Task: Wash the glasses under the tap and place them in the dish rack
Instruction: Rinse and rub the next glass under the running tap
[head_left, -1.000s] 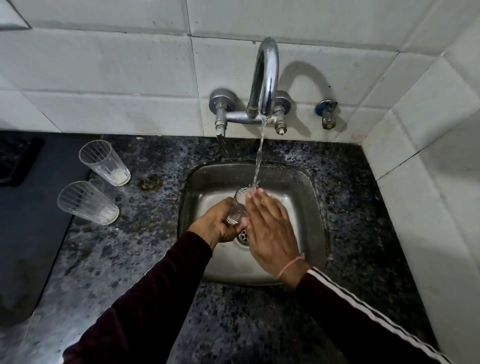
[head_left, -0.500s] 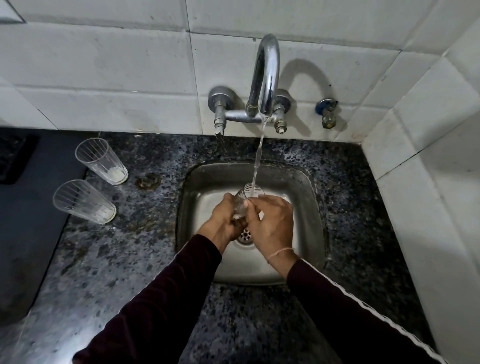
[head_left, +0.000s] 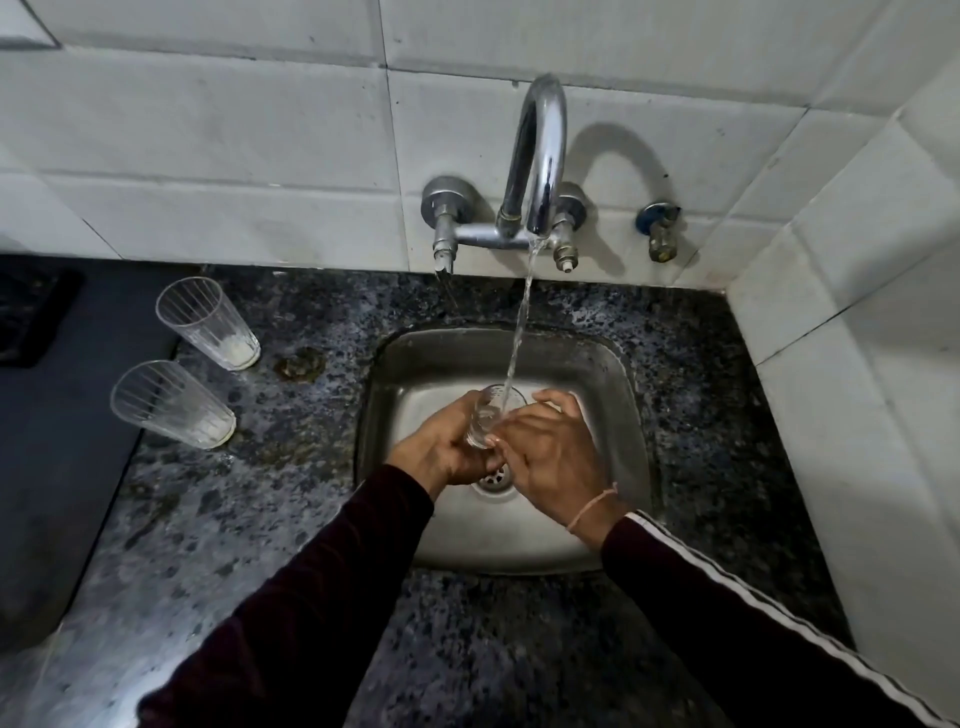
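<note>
Far left I see a dark mat (head_left: 57, 415) lying on the speckled granite counter (head_left: 249, 519). At its right edge stand two ribbed glasses: back glass (head_left: 208, 323) and front glass (head_left: 171, 404), both upright, close together but not touching, each with a whitish residue at the bottom. Just right of the back glass there's a rusty ring stain (head_left: 298, 362) on the counter.

Centre: steel sink (head_left: 602, 374) set into the counter, drain (head_left: 493, 480) visible between the wrists. Left hand (head_left: 441, 447) has its fingers wrapped around the lower part of a third glass (head_left: 485, 421), held over the basin, mouth up and tilted slightly back. The water stream (head_left: 519, 332) from the wall tap (head_left: 540, 156) runs straight into its mouth. Right hand (head_left: 550, 452) has its fingers curled against the glass from the right side, thumb near the base, thin thread band on the wrist. So both hands are clamped on the same glass.

Further right: a small separate wall valve (head_left: 661, 231) on the white tiles, then the tiled side wall (head_left: 857, 338). Dark sleeves on both arms, the right one with white stripes.
</note>
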